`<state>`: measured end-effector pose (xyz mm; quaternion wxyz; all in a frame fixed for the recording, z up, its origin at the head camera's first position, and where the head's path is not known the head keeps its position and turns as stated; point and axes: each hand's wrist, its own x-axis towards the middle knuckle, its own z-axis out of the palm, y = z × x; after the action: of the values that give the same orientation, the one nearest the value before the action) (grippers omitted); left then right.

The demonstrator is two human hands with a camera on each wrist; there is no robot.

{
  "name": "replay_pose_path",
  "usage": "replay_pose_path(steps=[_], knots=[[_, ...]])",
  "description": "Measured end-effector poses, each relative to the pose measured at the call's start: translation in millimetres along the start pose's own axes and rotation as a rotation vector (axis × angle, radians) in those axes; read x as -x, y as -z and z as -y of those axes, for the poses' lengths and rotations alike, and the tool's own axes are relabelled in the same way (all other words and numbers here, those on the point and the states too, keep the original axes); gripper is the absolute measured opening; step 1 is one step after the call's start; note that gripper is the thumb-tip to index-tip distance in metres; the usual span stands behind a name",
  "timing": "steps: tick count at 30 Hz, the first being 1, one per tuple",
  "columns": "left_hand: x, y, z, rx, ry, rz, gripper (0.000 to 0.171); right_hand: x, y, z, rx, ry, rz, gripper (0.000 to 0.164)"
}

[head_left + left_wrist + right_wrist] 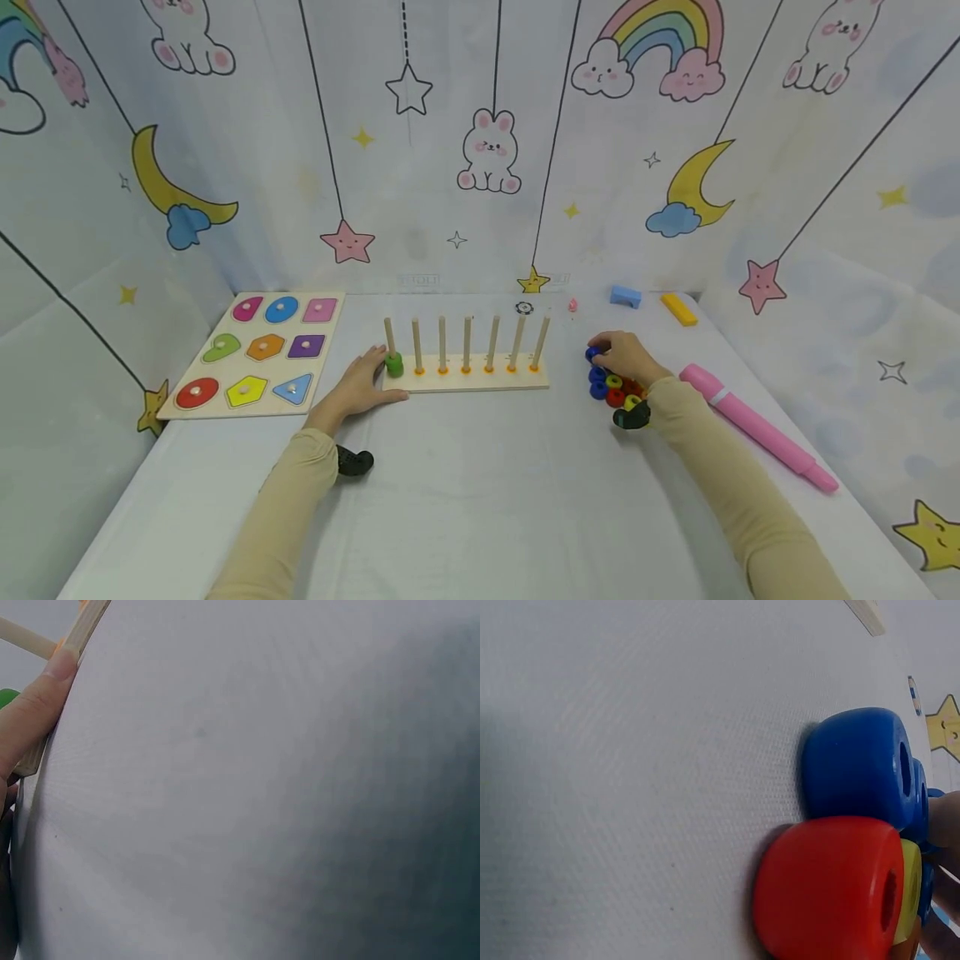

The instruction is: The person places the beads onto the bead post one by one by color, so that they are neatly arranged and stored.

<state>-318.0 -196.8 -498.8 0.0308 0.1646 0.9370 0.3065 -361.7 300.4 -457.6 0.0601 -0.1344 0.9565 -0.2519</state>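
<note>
A wooden peg board with a row of upright pegs stands in the middle of the table in the head view. Two stacked green beads sit on its leftmost peg. My left hand holds the board's left end, its thumb along the front edge and its fingers by the far side. To the right, my right hand pinches a blue bead at the far edge of a bead cluster. Blue, yellow and red beads lie below that hand; a large red bead shows close up in the right wrist view.
A shape puzzle board lies at the left. Beside the right forearm is a long pink tube. A blue block, a yellow block and small pieces lie along the back, before a printed cloth wall.
</note>
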Motion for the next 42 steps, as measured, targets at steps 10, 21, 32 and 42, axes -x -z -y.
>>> replay_pose_path(steps=[10,21,32,42], knots=[[4.8,-3.2,1.7,-0.003,0.014,0.018,0.098,-14.1,20.6,22.7,-0.079,0.042,-0.095,0.033],[5.6,0.1,0.6,-0.004,0.04,0.019,0.097,-44.4,35.9,85.5,-0.1,0.125,-0.205,0.031],[2.4,1.6,0.4,-0.009,0.036,0.025,0.099,-69.5,20.5,166.4,-0.15,0.39,-0.255,0.03],[-0.7,4.3,-5.2,-0.003,0.033,0.026,0.098,-75.3,-14.8,249.3,-0.202,0.516,-0.08,0.032]])
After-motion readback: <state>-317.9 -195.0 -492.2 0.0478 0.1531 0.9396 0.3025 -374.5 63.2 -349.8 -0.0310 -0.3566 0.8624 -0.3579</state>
